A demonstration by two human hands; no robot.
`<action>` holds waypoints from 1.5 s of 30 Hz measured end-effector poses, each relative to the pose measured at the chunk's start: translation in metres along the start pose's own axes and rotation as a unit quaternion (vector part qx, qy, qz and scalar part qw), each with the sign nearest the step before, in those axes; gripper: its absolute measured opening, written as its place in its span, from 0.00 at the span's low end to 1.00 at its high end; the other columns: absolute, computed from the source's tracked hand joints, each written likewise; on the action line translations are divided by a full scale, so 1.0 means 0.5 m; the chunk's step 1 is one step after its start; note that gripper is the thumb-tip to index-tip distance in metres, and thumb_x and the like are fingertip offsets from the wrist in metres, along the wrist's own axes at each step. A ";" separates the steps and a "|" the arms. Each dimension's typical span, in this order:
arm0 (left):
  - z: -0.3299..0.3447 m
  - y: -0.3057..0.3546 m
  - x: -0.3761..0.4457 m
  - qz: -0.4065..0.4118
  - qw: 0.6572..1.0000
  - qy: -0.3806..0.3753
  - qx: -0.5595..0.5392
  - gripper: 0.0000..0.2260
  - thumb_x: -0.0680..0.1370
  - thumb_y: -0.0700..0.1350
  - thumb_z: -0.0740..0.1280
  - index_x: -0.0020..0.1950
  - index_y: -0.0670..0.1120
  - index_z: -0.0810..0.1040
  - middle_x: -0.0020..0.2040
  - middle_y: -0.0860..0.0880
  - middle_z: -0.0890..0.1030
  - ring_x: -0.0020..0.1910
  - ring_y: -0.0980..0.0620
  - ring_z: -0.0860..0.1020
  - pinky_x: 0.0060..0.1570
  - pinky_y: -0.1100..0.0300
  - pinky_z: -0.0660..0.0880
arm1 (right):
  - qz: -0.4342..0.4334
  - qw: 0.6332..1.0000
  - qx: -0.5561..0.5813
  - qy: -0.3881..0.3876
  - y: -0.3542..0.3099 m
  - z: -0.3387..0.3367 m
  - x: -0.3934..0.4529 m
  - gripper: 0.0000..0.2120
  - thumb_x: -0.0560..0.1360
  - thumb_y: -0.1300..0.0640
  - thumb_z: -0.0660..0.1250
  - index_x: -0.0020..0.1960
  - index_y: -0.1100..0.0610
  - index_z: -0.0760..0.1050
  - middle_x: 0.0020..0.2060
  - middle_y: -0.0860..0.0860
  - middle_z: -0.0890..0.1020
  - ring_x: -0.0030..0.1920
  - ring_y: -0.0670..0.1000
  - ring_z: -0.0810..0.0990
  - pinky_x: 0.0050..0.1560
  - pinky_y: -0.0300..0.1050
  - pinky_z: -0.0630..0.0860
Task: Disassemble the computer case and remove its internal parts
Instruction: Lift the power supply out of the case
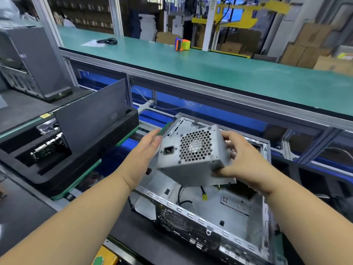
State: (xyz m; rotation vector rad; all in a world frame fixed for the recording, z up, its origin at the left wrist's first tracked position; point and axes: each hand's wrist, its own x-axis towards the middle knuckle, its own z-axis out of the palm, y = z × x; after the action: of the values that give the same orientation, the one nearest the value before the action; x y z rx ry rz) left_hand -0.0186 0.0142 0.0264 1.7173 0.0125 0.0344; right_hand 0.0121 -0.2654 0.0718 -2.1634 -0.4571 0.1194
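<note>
While the right hand (242, 161) grips the power supply (193, 155) with thumb curled under its lower right corner and fingers wrapped over its far side, the left hand (147, 148) is laid with nearly straight fingers against the unit's left face. The power supply is held in the air above the open computer case (215, 215), tilted, its perforated fan grille and power socket turned towards the camera and slightly to 7 o'clock; its long axis is seen to run away from the viewer, roughly from 7 towards 1 o'clock. Black cables (181, 197) and a yellow connector (204, 197) are seen hanging beneath it into the case. The case is laid on its side on a dark conveyor surface (145, 232). At 9 o'clock a black foam tray (63, 169) is seen, with a dark side panel (91, 115) stood in it. At 12 o'clock a green workbench (210, 67) is crossed by aluminium framing, with an orange tape dispenser (182, 44) on it. Cardboard boxes (305, 48) are stacked at 2 o'clock.
</note>
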 end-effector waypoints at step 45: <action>-0.042 0.042 0.021 -0.030 0.902 0.061 -0.427 0.12 0.75 0.53 0.67 0.52 0.51 0.86 0.55 0.45 0.84 0.48 0.43 0.84 0.41 0.45 0.82 | 0.201 0.949 -0.182 -0.160 0.086 0.145 0.043 0.30 0.77 0.66 0.58 0.78 0.52 0.61 0.76 0.54 0.65 0.62 0.55 0.76 0.52 0.38 0.74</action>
State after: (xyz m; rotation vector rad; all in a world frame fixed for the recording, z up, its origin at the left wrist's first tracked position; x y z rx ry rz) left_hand -0.0091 0.0323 0.0506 0.8289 0.1261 0.0878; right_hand 0.0260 -0.2250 -0.0038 -2.5919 -0.2197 0.6663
